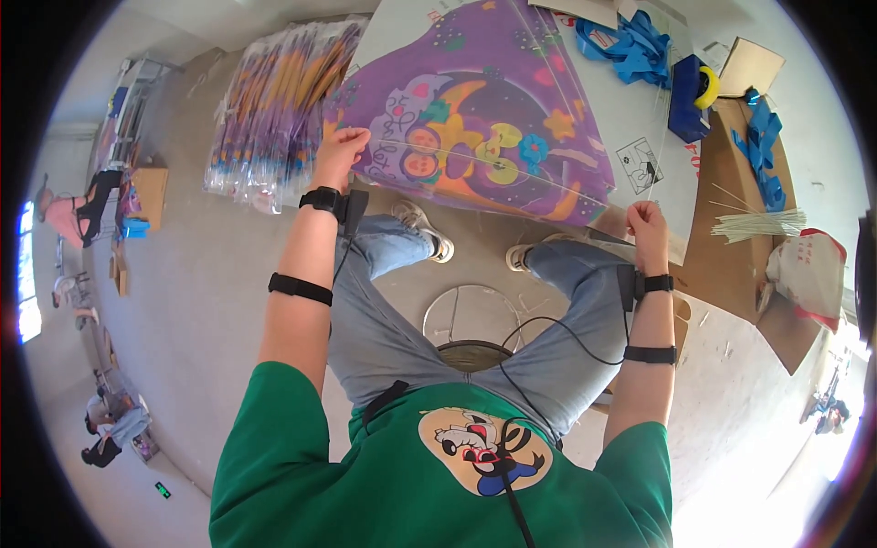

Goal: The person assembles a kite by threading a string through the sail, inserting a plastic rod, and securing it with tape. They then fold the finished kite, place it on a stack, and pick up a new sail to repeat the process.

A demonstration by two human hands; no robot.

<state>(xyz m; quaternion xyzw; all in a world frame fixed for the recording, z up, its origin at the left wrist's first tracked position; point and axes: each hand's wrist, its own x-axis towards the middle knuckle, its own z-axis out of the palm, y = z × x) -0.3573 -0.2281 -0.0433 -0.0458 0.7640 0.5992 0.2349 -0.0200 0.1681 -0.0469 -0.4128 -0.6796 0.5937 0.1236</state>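
Note:
A large purple kite [493, 137] with moons, stars and cartoon figures lies spread over a white board [644, 128] in front of me. Thin pale rods run across its printed face. At its left corner, my left hand [341, 153] is closed, with thumb and fingers pinched on the edge. My right hand [648, 228] is pinched closed just beyond the near right corner. Something clear, like plastic film, lies between that corner and my fingers, but what they hold is too small to make out.
Plastic-wrapped kites [274, 119] are stacked at the left. Blue ribbon [630, 46], a dark blue tape dispenser [687, 100], a cardboard box [731, 265], thin pale sticks [758, 224] and a white bag [808, 274] are at the right. People [82, 210] are far left.

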